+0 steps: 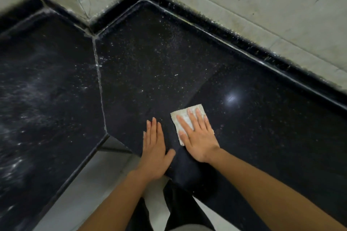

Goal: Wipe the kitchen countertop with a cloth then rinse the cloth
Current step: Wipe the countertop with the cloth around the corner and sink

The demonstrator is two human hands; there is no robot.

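Note:
A black speckled stone countertop point(154, 65) runs round a corner, dusted with pale specks and streaks, heaviest on the left slab. A small pale folded cloth point(195, 111) lies flat on it near the front edge. My right hand point(197, 137) presses on the cloth with straight, spread fingers and covers most of it. My left hand point(155, 152) rests flat on the bare counter just left of the cloth, its fingers straight and its thumb out to the right.
A low black upstand point(244, 43) edges the counter below pale tiled walls point(244, 5). A seam point(99, 88) joins the two slabs. The front edge point(90, 157) drops to a light floor point(84, 193), where dark trouser legs show.

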